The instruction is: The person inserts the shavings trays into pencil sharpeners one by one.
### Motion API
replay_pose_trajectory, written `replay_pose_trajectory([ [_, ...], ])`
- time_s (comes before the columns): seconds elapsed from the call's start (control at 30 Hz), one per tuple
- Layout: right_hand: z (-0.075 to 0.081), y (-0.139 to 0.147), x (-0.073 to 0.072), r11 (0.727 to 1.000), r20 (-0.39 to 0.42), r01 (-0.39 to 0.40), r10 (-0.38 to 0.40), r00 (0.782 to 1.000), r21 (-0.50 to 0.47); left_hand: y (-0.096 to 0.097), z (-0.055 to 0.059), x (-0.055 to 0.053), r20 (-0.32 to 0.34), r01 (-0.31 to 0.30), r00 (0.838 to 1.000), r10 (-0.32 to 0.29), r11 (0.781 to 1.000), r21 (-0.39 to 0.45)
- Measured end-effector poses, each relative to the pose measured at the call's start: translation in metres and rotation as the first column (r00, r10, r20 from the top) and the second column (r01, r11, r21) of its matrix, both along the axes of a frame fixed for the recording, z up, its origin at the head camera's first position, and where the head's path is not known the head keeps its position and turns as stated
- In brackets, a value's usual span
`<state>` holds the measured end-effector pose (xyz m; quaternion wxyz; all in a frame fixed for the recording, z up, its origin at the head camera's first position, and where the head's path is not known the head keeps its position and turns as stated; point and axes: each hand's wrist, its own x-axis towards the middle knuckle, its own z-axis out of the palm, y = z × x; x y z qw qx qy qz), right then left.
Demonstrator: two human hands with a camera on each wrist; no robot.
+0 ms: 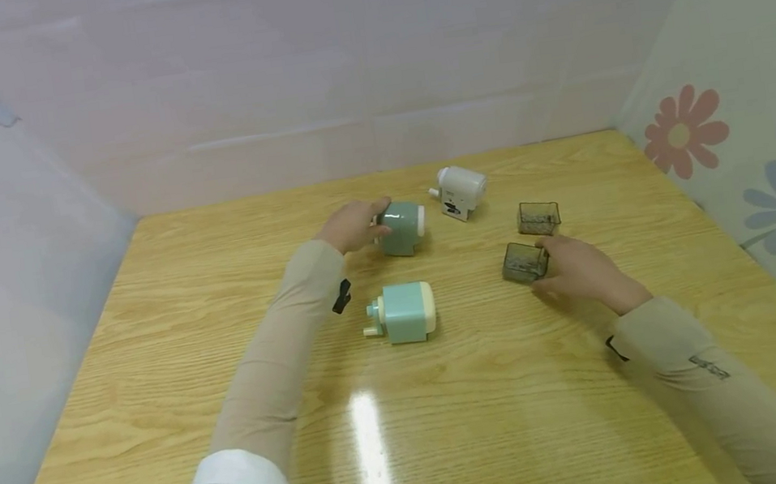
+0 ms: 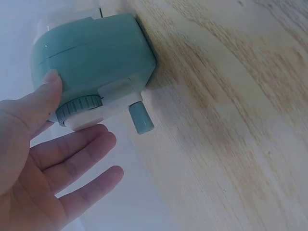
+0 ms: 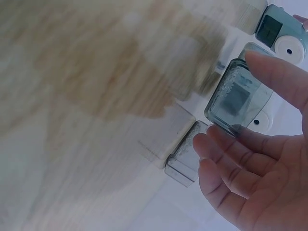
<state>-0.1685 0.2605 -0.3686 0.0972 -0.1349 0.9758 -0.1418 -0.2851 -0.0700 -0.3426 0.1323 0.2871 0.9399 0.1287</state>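
My left hand [image 1: 354, 226] holds a dark green crank pencil sharpener [image 1: 401, 229] near the back of the table. In the left wrist view the thumb lies on its green body [image 2: 96, 53], near the crank [image 2: 140, 118]; the index finger is partly hidden. On the right, my right hand [image 1: 581, 270] pinches a smoky clear shavings drawer [image 1: 525, 262] between thumb and fingers. The right wrist view shows shavings inside this drawer [image 3: 233, 98]. A second clear drawer [image 1: 538, 219] with shavings sits just behind it.
A light teal and cream pencil sharpener [image 1: 406, 313] lies in front of the green one. Farther back stands a white pencil sharpener [image 1: 462, 190]. The wooden table [image 1: 500, 423] meets walls at the back and both sides.
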Motion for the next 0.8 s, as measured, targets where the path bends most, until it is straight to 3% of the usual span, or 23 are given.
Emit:
replay_pose_trajectory([
  [0.53,-0.002,-0.016,-0.017,1.000,-0.018,-0.025,0.025,1.000,0.014,0.000,-0.002,-0.001,0.005,-0.005,1.000,0.005,1.000,0.020],
  [0.8,-0.004,-0.025,-0.025,0.999,-0.015,-0.034,0.034,0.999,0.014,0.001,0.002,0.003,-0.005,-0.009,1.000,0.009,1.000,-0.001],
])
